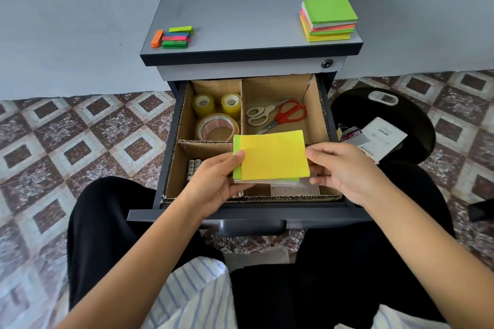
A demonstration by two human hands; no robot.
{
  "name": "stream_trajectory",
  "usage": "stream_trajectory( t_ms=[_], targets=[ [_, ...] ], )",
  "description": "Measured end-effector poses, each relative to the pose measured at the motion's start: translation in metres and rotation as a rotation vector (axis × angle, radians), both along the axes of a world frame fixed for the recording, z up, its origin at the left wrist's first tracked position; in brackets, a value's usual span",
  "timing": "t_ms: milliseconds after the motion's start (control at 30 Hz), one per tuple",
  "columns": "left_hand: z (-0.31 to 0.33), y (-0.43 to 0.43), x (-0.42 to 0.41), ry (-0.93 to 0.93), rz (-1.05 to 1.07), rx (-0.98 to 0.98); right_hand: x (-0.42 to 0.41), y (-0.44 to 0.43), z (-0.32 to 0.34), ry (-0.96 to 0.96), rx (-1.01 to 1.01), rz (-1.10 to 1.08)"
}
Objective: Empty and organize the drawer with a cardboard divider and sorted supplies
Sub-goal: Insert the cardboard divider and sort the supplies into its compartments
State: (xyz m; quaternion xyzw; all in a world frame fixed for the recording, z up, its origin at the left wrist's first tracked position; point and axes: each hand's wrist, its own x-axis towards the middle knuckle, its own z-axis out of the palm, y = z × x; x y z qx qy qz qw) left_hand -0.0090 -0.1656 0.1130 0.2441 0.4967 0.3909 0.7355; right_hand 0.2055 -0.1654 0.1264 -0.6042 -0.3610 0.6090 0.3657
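Left hand (215, 181) and right hand (340, 172) pinching opposite edges of a yellow-topped sticky-note pad (272, 155), held over the front compartments of the cardboard divider (242, 104), open drawer (187, 215), tape rolls (204, 104) and scissors (290, 112) in the rear compartments

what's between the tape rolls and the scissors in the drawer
A cardboard divider wall stands between the tape rolls and the scissors, as the head view shows.

The word "STAPLER" runs in black capitals, seen turned sideways, along the edge of a white retail card (385, 135) lying on a black stool (417, 125). Printing on the batteries (193, 165) and the wide tape roll (217, 128) is too small to read.
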Motion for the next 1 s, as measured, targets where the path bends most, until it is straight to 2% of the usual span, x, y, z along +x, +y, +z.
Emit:
stream_trajectory(
  t_ms=[167,300,467,700,933,1000],
  targets=[
    [-0.002,-0.002,-0.005,-0.005,0.015,-0.011,-0.006,0.002,-0.002,-0.045,-0.005,0.036],
    [-0.002,0.004,-0.025,0.018,0.152,-0.011,0.014,0.008,0.0,-0.143,-0.011,0.063],
    [-0.001,0.014,-0.053,0.048,0.293,-0.013,0.034,0.009,-0.004,-0.375,-0.043,0.155],
    [0.0,0.017,-0.055,0.029,0.307,-0.007,-0.009,0.014,-0.046,-0.682,0.015,0.255],
    [-0.005,0.013,-0.052,0.015,0.289,-0.019,-0.026,0.03,-0.059,-1.09,-0.096,0.613],
    [-0.006,0.013,-0.051,0.014,0.284,-0.027,-0.027,0.033,-0.059,-1.12,-0.124,0.711]
  ],
)
